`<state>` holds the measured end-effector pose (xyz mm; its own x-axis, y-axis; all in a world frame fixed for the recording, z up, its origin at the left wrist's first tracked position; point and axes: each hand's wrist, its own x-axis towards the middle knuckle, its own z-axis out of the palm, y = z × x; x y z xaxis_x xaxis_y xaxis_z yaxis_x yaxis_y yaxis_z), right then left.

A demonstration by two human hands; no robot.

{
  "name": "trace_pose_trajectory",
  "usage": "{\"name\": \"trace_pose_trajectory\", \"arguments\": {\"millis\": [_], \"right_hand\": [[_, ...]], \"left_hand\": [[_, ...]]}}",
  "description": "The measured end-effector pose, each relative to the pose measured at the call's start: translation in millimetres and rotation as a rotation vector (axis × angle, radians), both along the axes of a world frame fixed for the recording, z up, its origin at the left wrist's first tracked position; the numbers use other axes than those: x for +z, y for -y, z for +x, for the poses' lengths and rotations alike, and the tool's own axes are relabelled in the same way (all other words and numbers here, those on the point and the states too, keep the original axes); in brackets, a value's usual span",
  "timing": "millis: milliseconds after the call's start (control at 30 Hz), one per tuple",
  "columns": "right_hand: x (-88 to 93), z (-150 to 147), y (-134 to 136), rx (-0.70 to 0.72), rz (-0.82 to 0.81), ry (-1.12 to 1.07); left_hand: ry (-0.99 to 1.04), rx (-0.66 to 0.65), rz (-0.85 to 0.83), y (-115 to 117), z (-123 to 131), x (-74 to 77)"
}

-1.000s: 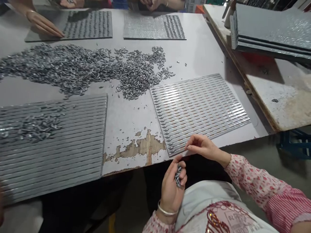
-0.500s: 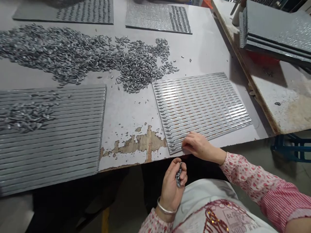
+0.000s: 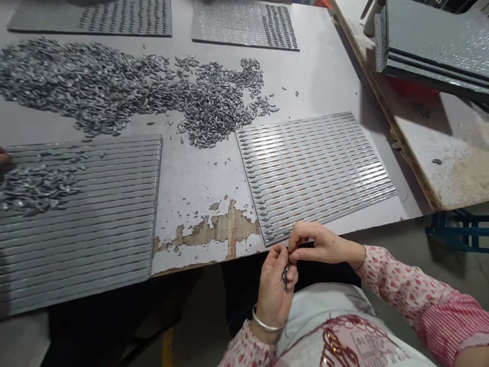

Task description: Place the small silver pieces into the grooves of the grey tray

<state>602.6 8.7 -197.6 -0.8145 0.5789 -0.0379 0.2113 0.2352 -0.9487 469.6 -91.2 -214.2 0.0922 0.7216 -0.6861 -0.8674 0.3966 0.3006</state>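
Observation:
My left hand (image 3: 275, 288), with a bangle at its wrist, is curled around several small grey spindle-shaped metal pieces (image 3: 285, 275) that look like fishing sinkers. It is just below the table's front edge. The thumb and index finger of my right hand (image 3: 319, 243) are pinched together at the left hand's fingertips; what lies between them is hidden. Behind the hands lies a shiny ridged sheet (image 3: 313, 168) in parallel rows. A column of the same spindle-shaped pieces (image 3: 255, 188) runs down its left edge, one per row.
A large heap of loose pieces (image 3: 214, 107) spreads across the table (image 3: 198, 173). A stack of ridged sheets (image 3: 114, 214) at left bears a smaller pile; another person's fingers (image 3: 4, 157) show there. Two part-filled sheets (image 3: 229, 25) lie at the back. More sheets (image 3: 431, 41) are stacked right.
My right hand has moved from the sheet's lower left corner down to my left hand, which has risen slightly. Another person's fingers have come into view at the far left.

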Motion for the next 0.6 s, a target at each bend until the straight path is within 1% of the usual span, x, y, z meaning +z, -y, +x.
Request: {"name": "trace_pose_trajectory", "arguments": {"millis": [100, 200, 300, 367, 400, 467, 533, 600], "right_hand": [[-4.7, 0.7, -1.7, 0.025, -0.075, -0.083], [-6.3, -0.3, -3.3, 0.048, -0.069, -0.119], [-4.1, -2.5, -5.4, -0.033, -0.056, -0.087], [-3.1, -4.0, -9.9, -0.103, -0.040, -0.019], [-3.4, -4.8, -13.4, -0.125, 0.003, 0.025], [-6.0, -6.5, -21.4, -0.121, 0.168, 0.115], [-10.5, -8.7, -28.2, -0.053, 0.336, 0.190], [-15.6, -11.4, -31.5, 0.008, 0.420, 0.230]], "left_hand": [[0.106, -0.019, -0.013, -2.8, 0.5, -0.9], [0.168, -0.032, -0.022, -4.2, 0.3, -1.5], [0.141, -0.002, -0.025, -4.9, -0.4, -0.2], [0.107, 0.020, -0.044, -4.6, -2.0, 0.9], [0.093, 0.016, -0.051, -4.0, -3.2, 1.1], [0.078, -0.021, -0.052, -2.0, -6.0, 0.7], [0.063, -0.060, -0.034, 0.3, -8.3, -0.7], [0.053, -0.083, -0.016, 2.0, -9.1, -2.0]]}}
